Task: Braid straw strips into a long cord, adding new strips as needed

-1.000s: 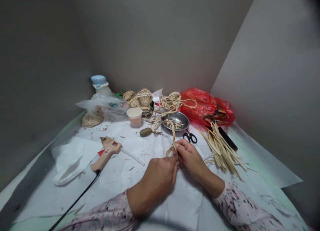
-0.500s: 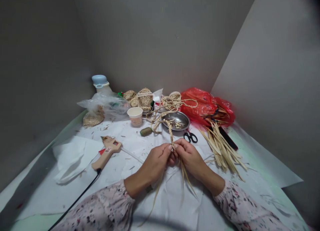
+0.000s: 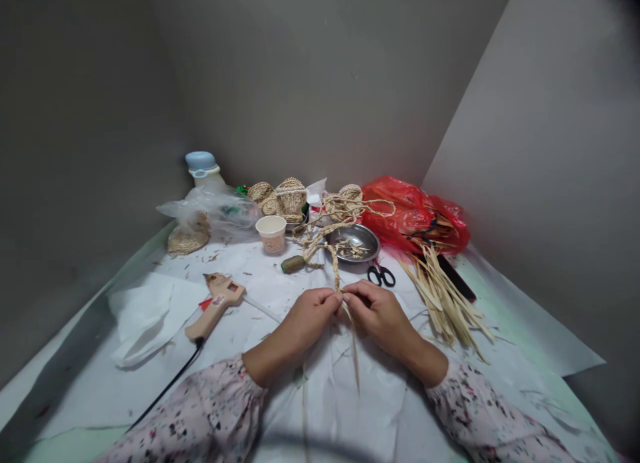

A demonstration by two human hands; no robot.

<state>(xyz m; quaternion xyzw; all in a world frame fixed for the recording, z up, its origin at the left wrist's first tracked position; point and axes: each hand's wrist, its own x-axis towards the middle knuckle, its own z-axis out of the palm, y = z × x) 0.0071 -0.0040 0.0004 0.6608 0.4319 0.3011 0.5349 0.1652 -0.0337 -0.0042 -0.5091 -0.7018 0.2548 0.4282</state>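
A pale straw braid (image 3: 335, 269) runs from the heap of braided cord (image 3: 320, 236) down to my fingers. My left hand (image 3: 316, 311) pinches its lower end from the left, thumb against the fingers. From the other side my right hand (image 3: 373, 306) is closed on the same spot, and the two hands' fingertips nearly touch. Loose straw strands (image 3: 355, 356) hang below the pinch toward the cloth. One thin strand trails lower left beneath my left wrist. The exact crossing of the strands is hidden by my fingertips.
A metal bowl (image 3: 367, 243) with straw scraps and black scissors (image 3: 381, 276) lie beyond my hands. On the left are a glue gun (image 3: 217, 306), a paper cup (image 3: 271, 235) and crumpled white paper (image 3: 143, 316). Loose straw (image 3: 445, 303) and a red plastic bag (image 3: 400, 209) are at right.
Both hands have shifted slightly, and the braid's lower part has swung a little left. The hanging strands have been rearranged, with fewer spreading to the right.
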